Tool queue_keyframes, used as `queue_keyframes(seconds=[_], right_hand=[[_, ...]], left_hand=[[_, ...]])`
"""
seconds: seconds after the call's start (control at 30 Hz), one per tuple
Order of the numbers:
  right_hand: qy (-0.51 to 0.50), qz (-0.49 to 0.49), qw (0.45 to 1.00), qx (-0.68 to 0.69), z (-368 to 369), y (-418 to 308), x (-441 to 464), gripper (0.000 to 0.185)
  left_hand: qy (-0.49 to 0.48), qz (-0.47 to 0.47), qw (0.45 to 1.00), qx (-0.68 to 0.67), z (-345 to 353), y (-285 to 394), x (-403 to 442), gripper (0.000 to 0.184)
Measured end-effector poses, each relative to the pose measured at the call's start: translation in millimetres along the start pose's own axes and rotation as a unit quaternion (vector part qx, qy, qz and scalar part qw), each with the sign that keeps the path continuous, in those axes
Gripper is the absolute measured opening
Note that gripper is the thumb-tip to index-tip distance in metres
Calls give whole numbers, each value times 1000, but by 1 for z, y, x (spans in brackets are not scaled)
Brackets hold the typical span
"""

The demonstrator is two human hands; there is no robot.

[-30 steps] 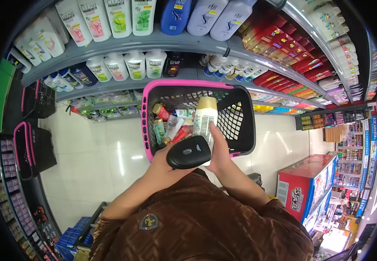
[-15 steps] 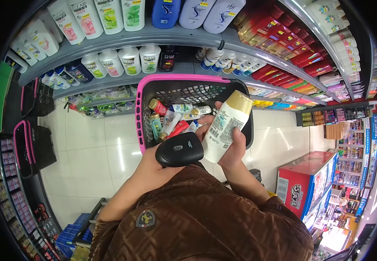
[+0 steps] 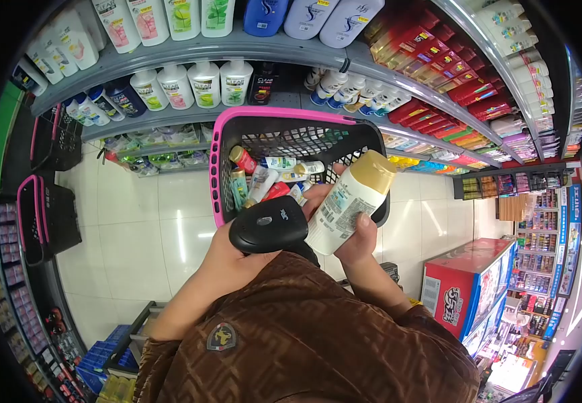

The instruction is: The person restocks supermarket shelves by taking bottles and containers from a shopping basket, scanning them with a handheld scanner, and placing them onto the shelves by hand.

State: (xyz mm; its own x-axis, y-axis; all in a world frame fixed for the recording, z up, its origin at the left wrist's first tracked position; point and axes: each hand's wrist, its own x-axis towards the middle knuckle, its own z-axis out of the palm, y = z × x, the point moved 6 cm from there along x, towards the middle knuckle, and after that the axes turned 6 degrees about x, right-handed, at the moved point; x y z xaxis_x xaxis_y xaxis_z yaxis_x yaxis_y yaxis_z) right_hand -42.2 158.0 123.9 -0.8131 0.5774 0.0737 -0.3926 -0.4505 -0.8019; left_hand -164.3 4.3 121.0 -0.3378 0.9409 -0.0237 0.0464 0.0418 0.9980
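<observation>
My left hand (image 3: 234, 258) is wrapped round a black barcode scanner (image 3: 267, 225), its head turned toward the bottle on the right. In my right hand (image 3: 354, 245) is a white shampoo-style bottle (image 3: 348, 201) with a gold cap, tilted, its printed back label and barcode facing up. Behind both hands is a black shopping basket (image 3: 365, 138) with a pink rim. Several small bottles and tubes lie inside it, among them a red-capped container (image 3: 242, 158) and a white tube (image 3: 262, 183). My hands and the scanner hide part of the basket's near side.
Shelves (image 3: 190, 57) of shampoo bottles curve across the front, with red packs (image 3: 432, 57) to the right. More black and pink baskets (image 3: 49, 221) stand at left. A red and blue freezer (image 3: 469, 282) is at right on the tiled floor (image 3: 129, 248).
The scanner has shifted slightly left and down with my left hand. The bottle has tilted a little and moved slightly downward; both hands keep their hold.
</observation>
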Motion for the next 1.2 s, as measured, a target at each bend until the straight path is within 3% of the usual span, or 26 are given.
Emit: queue_keyframes(seconds=[0.07,0.23,0.37,0.43,0.47,0.57,0.63,0.7,0.77,0.83,0.87,0.97,1.0,1.07,1.1,1.13,1.2], right_hand=[[3,8,1000,6,0,1,-4,97],[9,16,1000,18,-5,2,-4,97],[-11,8,1000,-1,-10,2,-11,90],[2,19,1000,17,-28,10,-17,88],[46,38,997,41,-38,13,-21,88],[46,35,998,31,-47,-1,-10,88],[35,-19,999,19,-57,-24,5,88],[47,-114,992,5,-76,-52,17,63],[64,-235,968,-56,-94,-97,33,63],[62,-338,934,-96,-97,-163,44,67],[83,-395,910,-93,-100,-194,52,69],[-5,-504,852,-139,-93,-295,88,70],[21,-531,834,-145,-80,-324,99,68],[67,-592,721,-354,-56,-378,123,70],[71,-607,699,-372,-42,-398,137,73],[56,-576,758,-300,-26,-408,149,79],[74,-562,753,-333,-17,-430,184,83]], left_hand=[[18,42,998,32,-2,5,-2,36],[12,-32,999,-14,7,2,-8,37],[22,-39,999,-30,20,0,-13,37],[84,14,995,44,22,0,-14,23],[83,-5,996,15,24,-4,-11,23],[83,-86,991,-54,35,-4,-11,20],[83,-71,992,-57,40,-9,-12,22],[126,-69,986,-85,51,-3,-9,23],[131,-80,985,-85,63,-6,-9,25],[138,-12,989,-55,74,0,-3,42],[107,-41,992,-47,80,7,-2,56],[134,23,989,-59,95,4,8,54],[139,27,988,-55,100,6,11,54],[117,-67,989,-66,113,0,15,26],[123,-65,988,-64,117,2,16,26],[115,-65,990,-49,122,5,18,27],[116,-52,991,-34,129,14,26,28]])
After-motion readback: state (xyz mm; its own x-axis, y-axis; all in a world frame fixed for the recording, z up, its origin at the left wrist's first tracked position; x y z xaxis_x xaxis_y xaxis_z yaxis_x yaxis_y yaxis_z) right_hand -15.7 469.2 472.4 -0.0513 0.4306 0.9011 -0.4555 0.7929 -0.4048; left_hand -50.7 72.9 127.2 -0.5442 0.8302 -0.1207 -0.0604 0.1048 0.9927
